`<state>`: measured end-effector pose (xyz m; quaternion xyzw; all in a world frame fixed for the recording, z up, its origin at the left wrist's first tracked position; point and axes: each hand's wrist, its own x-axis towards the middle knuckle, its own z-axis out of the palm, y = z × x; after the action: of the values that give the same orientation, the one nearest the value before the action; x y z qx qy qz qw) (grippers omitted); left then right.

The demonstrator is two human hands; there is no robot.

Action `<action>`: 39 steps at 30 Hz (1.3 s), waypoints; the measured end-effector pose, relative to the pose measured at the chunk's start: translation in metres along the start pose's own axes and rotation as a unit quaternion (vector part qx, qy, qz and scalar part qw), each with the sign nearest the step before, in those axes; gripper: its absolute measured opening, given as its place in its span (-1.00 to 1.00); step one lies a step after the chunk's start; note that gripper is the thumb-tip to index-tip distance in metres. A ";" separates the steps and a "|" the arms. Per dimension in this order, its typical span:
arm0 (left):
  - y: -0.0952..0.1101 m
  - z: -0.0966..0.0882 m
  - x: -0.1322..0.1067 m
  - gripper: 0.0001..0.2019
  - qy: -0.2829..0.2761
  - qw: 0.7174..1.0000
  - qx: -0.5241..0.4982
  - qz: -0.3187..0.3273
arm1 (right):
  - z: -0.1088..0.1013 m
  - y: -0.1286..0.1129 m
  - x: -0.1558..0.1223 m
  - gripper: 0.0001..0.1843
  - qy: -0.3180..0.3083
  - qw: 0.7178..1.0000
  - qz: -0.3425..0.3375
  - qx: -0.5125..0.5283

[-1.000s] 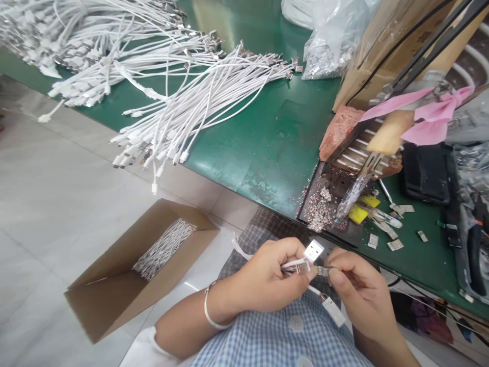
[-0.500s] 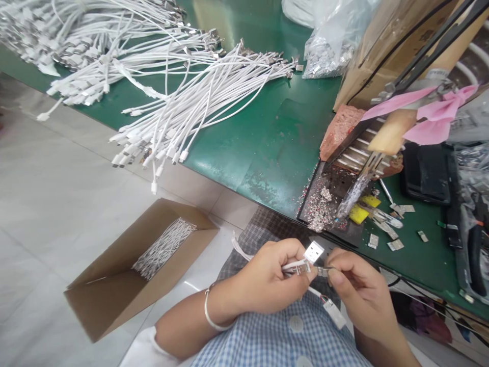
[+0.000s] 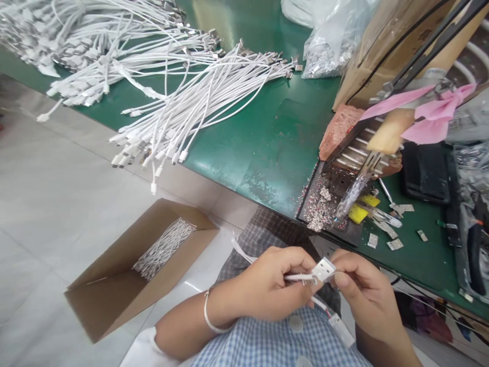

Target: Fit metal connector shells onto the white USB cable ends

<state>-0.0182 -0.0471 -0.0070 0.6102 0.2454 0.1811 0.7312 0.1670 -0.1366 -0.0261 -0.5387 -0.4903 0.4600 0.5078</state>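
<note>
My left hand (image 3: 284,283) is closed around several white USB cables (image 3: 296,278), whose tails come out behind the wrist side. One silver USB plug (image 3: 324,269) sticks up between my two hands, its two square holes facing up. Another USB plug (image 3: 341,330) with a white body dangles below on its cable, and thin coloured wires show at its neck. My right hand (image 3: 362,285) is pinched, thumb against forefinger, at the end of a plug beside the upright one. That pinched plug is mostly hidden by the fingers and the upright plug.
White cables (image 3: 214,97) lie in heaps on the green table (image 3: 267,148). A cardboard box (image 3: 114,295) holding cables stands on the floor at left. At right, a soldering iron (image 3: 389,135) tied with pink cloth points down over a dark tray (image 3: 353,232) with solder crumbs. Loose metal shells (image 3: 395,244) lie nearby.
The upright USB plug has tipped down and right, toward my right fingers, and now covers the pinched plug. The dangling plug has shifted slightly down and right.
</note>
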 end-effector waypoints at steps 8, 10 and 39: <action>-0.003 -0.001 -0.005 -0.91 -0.003 0.999 0.017 0.032 | 0.002 0.006 0.003 -0.78 -0.010 0.999 -0.018 0.026; -0.003 -0.002 -0.003 -0.87 -0.001 1.000 0.014 0.028 | 0.002 0.005 0.002 -0.78 -0.010 0.999 -0.018 0.030; 0.016 -0.020 0.039 -0.75 0.084 0.992 0.086 0.032 | -0.003 -0.008 0.043 -0.74 0.136 0.936 -0.267 -0.187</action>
<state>0.0024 -0.0064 0.0008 0.6611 0.3010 0.2334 0.6465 0.1732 -0.0938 -0.0180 -0.5309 -0.6196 0.1302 0.5634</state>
